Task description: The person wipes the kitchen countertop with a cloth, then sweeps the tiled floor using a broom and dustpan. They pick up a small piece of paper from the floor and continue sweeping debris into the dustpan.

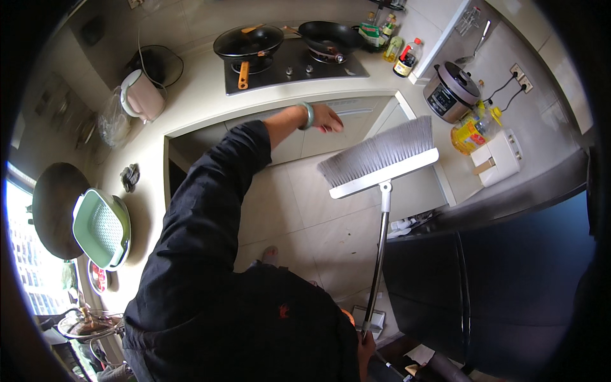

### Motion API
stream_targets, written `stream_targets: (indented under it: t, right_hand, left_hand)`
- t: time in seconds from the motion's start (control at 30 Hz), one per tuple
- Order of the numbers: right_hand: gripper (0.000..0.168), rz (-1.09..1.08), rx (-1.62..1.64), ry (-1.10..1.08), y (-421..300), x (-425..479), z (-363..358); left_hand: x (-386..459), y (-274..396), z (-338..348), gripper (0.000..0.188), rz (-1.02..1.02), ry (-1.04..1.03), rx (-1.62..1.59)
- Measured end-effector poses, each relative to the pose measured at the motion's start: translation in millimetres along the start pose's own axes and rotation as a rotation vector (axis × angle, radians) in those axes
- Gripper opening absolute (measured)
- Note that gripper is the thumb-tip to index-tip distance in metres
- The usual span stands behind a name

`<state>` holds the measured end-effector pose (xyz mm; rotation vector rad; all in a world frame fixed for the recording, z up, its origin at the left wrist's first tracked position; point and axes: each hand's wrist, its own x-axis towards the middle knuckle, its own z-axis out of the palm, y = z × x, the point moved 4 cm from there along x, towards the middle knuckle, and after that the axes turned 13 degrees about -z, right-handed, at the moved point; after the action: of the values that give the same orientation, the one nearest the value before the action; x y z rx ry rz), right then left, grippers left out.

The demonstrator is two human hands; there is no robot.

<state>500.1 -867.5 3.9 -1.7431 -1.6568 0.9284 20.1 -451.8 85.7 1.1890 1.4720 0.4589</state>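
My right hand (366, 351), low in the view, grips the metal handle of a broom (384, 164). The broom is raised head-up, its white bar and grey bristles above the tiled floor and beside the right counter. My left hand (328, 119), with a bangle at the wrist, is stretched out in front of the cabinet doors below the stove. Its fingers are curled, and whether they pinch something small cannot be made out. Small dark bits of debris (353, 253) lie on the floor tiles. A dustpan (377, 321) is on the floor near my right hand, partly behind the handle.
A gas stove (296, 71) bears a lidded pan and a wok (331, 37). On the counter (191, 102) stand a kettle (143, 95), bottles and a rice cooker (452, 90). A green basket (101, 229) is at left. A dark refrigerator (520, 277) stands at right.
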Motion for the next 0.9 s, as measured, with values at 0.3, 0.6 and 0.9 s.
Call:
stream_targets:
  t: [0.3,0.6,0.9]
  right_hand:
    - [0.032,0.018,0.057,-0.014,-7.0,16.7,1.0]
    - [0.030,0.001,0.092,-0.020,6.1,7.3,13.5]
    - [0.024,0.000,0.020,-0.065,-20.2,10.4,14.4]
  left_hand:
    - [14.5,-36.4,-35.8,0.017,-0.060,0.266,-0.193]
    - [6.7,-82.2,5.6,0.027,-0.172,-0.071,-0.145]
    - [15.0,-107.8,-49.2,0.017,-0.190,0.147,-0.306]
